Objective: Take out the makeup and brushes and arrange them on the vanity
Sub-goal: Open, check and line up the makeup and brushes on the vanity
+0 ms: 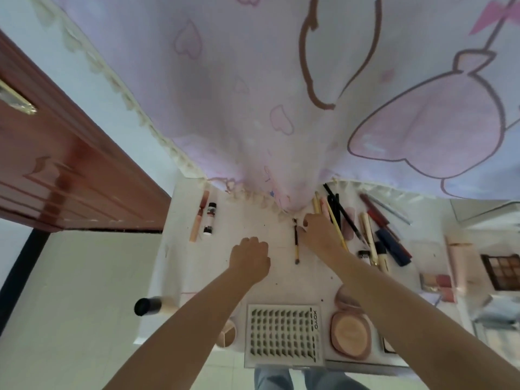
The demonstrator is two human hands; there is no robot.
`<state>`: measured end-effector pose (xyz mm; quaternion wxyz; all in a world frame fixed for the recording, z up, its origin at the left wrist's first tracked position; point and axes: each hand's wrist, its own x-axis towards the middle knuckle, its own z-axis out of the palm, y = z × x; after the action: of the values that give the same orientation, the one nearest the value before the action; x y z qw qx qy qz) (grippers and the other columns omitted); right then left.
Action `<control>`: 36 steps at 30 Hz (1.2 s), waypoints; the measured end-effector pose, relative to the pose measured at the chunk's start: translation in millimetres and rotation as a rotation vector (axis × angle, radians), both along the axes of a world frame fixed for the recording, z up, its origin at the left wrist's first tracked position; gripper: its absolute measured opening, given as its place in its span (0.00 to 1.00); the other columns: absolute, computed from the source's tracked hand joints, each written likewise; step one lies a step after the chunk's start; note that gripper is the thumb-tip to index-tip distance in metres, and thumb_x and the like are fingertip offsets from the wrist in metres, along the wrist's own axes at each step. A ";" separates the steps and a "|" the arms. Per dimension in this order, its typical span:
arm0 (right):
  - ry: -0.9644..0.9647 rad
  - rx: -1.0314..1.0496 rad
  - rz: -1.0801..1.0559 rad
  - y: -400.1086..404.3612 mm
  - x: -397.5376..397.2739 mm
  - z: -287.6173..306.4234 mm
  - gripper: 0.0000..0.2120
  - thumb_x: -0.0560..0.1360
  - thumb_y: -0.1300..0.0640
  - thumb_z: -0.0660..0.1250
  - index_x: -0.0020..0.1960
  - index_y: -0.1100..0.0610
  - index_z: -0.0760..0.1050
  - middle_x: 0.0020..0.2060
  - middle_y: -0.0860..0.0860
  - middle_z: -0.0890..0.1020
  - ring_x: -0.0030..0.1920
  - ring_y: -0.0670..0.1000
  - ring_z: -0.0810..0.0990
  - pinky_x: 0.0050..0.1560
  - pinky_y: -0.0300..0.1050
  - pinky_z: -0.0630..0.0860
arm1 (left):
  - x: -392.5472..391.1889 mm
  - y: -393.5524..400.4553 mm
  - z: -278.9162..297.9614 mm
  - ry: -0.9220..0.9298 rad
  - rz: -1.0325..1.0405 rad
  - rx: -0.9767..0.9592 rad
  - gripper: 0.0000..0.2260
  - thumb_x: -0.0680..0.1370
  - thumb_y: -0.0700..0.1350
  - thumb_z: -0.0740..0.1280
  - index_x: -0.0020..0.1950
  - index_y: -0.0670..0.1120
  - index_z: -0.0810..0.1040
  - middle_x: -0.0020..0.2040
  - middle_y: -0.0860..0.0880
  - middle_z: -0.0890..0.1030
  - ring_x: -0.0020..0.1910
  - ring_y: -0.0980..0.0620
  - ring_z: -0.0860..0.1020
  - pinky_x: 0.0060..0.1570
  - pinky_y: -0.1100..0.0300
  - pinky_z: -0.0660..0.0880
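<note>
— Makeup and brushes lie spread over the white table (197,266). Where are the hands?

— Left hand (250,256) rests on the bare table with its fingers curled under, holding nothing. Right hand (318,229) is at the top end of a thin brush (296,240) that lies flat in the middle; the fingers curl there, but I cannot tell whether they pinch it or only touch it.

— And to the right?

— A cluster of pencils and brushes (337,218) just beside the right hand, then dark tubes (391,243), and an eyeshadow palette (501,271) near the table's right edge.

— On the left?

— A slim tube (199,218) and a small white bottle (210,219) side by side. A black-capped bottle (153,305) lies at the left edge.

— Near the person?

— A tray of lash clusters (284,334), with an open powder compact (350,332) beside it. A pink patterned cloth (253,94) hangs over the far end.
</note>
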<state>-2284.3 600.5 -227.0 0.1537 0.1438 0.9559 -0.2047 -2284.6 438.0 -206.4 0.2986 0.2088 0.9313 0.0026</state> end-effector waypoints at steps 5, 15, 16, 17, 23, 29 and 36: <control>0.111 0.188 0.004 40.0 16.7 2.6 0.15 0.76 0.54 0.58 0.58 0.61 0.71 0.53 0.57 0.75 0.56 0.56 0.71 0.52 0.45 0.72 | 5.1 8.4 -10.6 0.056 0.003 0.050 0.15 0.80 0.46 0.54 0.64 0.43 0.68 0.61 0.45 0.72 0.61 0.46 0.68 0.58 0.55 0.68; -0.069 0.250 0.034 41.0 -0.5 3.5 0.12 0.77 0.56 0.57 0.55 0.61 0.72 0.34 0.52 0.71 0.45 0.54 0.71 0.48 0.44 0.70 | 11.4 4.5 -23.9 0.070 0.015 0.103 0.18 0.80 0.48 0.53 0.67 0.42 0.65 0.69 0.45 0.65 0.68 0.47 0.62 0.65 0.56 0.64; -0.108 0.287 0.045 39.1 -4.2 3.4 0.12 0.76 0.57 0.56 0.55 0.61 0.72 0.30 0.51 0.69 0.41 0.53 0.69 0.52 0.45 0.67 | 12.0 4.0 -24.9 0.069 0.014 0.103 0.18 0.80 0.48 0.53 0.67 0.42 0.64 0.69 0.45 0.65 0.69 0.47 0.62 0.65 0.56 0.64; -0.147 0.314 0.045 37.0 -7.4 4.4 0.12 0.76 0.58 0.56 0.55 0.61 0.72 0.28 0.50 0.69 0.37 0.52 0.68 0.55 0.45 0.65 | 12.4 3.7 -25.5 0.069 0.014 0.102 0.18 0.80 0.48 0.53 0.68 0.42 0.64 0.69 0.45 0.64 0.69 0.47 0.62 0.65 0.56 0.64; -0.137 0.060 -0.148 37.4 -14.6 13.4 0.10 0.74 0.61 0.58 0.34 0.59 0.66 0.28 0.51 0.69 0.39 0.53 0.73 0.50 0.44 0.71 | 10.1 4.0 -23.1 0.051 0.037 0.123 0.19 0.80 0.48 0.54 0.70 0.42 0.62 0.71 0.44 0.63 0.70 0.47 0.60 0.67 0.56 0.61; -0.033 -0.251 -0.250 63.8 14.2 44.0 0.15 0.75 0.51 0.62 0.32 0.56 0.69 0.25 0.49 0.71 0.27 0.47 0.71 0.28 0.38 0.68 | 3.0 16.9 -0.7 0.064 0.164 0.327 0.20 0.80 0.48 0.55 0.71 0.43 0.61 0.71 0.45 0.65 0.70 0.48 0.62 0.67 0.59 0.60; 0.152 -0.553 -0.151 80.4 43.9 107.4 0.06 0.74 0.61 0.64 0.42 0.53 0.77 0.28 0.51 0.79 0.28 0.50 0.76 0.36 0.39 0.75 | -11.6 55.5 69.4 -0.113 0.219 0.733 0.20 0.77 0.48 0.63 0.67 0.44 0.67 0.58 0.47 0.74 0.52 0.53 0.73 0.50 0.68 0.68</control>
<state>-2240.4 680.9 -119.6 0.0992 0.1513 0.8591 -0.4787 -2296.2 493.5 -137.0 0.2530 0.2005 0.8674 0.3788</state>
